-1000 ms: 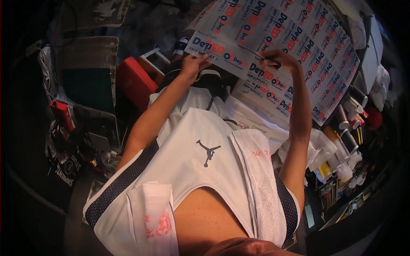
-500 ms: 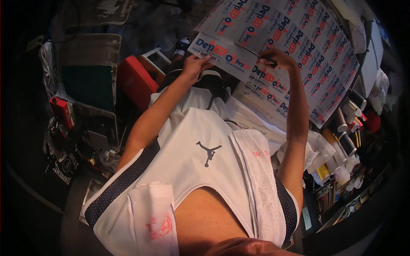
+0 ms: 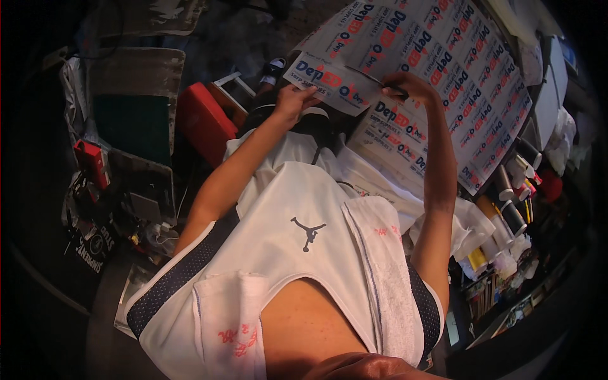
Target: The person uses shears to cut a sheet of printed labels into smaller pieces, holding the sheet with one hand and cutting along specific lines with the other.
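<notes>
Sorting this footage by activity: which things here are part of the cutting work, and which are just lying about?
In use: printed sheet, cut strip, left hand, right hand with a thin tool.
Lying about: red box, rolls, towel.

Red box [image 3: 201, 120] crowds left; bottles [image 3: 510, 190] (clustered) block right.

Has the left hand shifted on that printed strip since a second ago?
No. The left hand pins the cut strip at the same spot as before, just right of the red box; the right hand has barely moved either.
</notes>
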Motion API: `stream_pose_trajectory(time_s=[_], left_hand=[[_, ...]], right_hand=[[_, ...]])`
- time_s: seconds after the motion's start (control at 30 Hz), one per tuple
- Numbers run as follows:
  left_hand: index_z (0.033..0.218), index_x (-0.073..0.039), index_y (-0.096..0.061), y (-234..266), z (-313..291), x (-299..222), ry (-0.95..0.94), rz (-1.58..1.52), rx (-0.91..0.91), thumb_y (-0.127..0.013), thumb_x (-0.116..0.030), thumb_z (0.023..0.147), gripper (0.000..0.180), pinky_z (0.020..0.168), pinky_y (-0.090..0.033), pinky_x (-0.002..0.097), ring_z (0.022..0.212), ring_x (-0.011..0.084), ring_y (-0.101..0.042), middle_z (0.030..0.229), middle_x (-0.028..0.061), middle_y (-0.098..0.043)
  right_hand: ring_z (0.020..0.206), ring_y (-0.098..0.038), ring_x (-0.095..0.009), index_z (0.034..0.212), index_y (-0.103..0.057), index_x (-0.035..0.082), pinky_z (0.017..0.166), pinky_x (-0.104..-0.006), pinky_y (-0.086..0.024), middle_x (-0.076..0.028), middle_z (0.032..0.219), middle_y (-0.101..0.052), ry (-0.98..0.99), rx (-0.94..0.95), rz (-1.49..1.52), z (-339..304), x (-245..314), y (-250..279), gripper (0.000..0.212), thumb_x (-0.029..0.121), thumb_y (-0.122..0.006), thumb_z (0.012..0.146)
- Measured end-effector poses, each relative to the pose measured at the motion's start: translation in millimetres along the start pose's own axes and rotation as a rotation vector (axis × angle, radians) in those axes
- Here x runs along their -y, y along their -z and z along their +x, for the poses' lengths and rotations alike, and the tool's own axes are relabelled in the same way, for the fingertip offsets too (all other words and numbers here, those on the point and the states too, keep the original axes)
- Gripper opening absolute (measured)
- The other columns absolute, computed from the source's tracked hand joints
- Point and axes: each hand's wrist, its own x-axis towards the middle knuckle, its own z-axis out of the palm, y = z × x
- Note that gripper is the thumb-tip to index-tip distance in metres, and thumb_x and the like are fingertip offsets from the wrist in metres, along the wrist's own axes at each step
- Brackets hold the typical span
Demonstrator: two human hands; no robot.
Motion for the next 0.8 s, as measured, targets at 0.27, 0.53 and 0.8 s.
stream_pose_trajectory(time_s=[0.27,0.53,0.8], left_hand=[[0.115,0.004,-0.063,-2,-8,-3,0.026,0.030,0.011,-0.067,-0.004,0.094,0.023,0.087,-0.062,0.0355,0.099,0.0253,-0.071,0.109,0.0135,-0.070],[0.118,0.001,-0.061,0,-9,-6,0.052,0.071,0.028,-0.067,-0.008,0.096,0.025,0.093,-0.059,0.0357,0.103,0.0232,-0.069,0.114,0.0103,-0.068],[0.119,0.001,-0.060,-2,-15,-6,0.045,0.082,0.030,-0.069,-0.008,0.095,0.028,0.091,-0.060,0.0340,0.101,0.0220,-0.070,0.112,0.0097,-0.069]], right_hand=[[0.053,-0.051,-0.008,0.099,-0.074,0.004,0.052,-0.0288,-0.038,0.003,0.056,-0.053,-0.075,-0.012,-0.046,10,16,0,0.058,0.060,-0.072,0.086],[0.054,-0.052,-0.008,0.095,-0.075,0.007,0.055,-0.0298,-0.040,0.003,0.056,-0.055,-0.028,-0.032,-0.084,11,24,0,0.052,0.059,-0.074,0.085],[0.054,-0.051,-0.006,0.108,-0.075,0.007,0.051,-0.0274,-0.039,0.004,0.058,-0.056,-0.036,0.028,-0.015,26,37,2,0.048,0.050,-0.076,0.088]])
